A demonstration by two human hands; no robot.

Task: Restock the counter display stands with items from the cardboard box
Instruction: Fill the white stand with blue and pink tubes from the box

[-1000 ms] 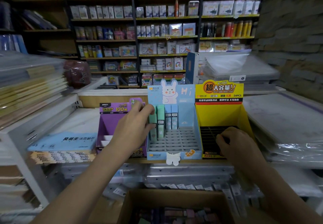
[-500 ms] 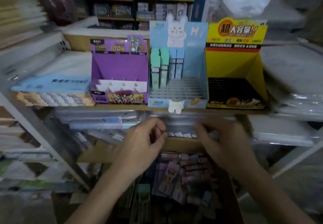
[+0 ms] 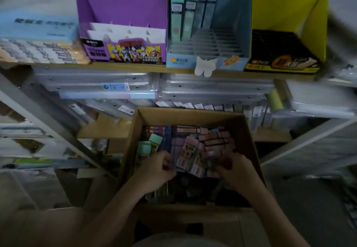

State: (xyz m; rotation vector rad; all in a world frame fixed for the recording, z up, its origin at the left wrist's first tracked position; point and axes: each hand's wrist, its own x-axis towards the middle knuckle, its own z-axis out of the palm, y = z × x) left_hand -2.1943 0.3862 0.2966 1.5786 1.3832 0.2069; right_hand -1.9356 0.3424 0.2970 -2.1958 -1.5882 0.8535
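Cardboard box (image 3: 193, 116), lower centre of the frame, is sitting open below the worktop (image 3: 135, 67) and holding mixed pink, purple and mint packets (image 3: 191, 156). Left hand (image 3: 154, 171) and right hand (image 3: 238, 171) are reaching in, fingers curled against the packets; grip cannot be told. Purple stand (image 3: 119, 1), blue stand (image 3: 231, 5) and yellow stand (image 3: 286, 5) are standing side by side along the top.

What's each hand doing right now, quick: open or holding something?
Left hand: fingers curled beside the pink packets; a grip cannot be told.
Right hand: curled round the pink packets, holding them.
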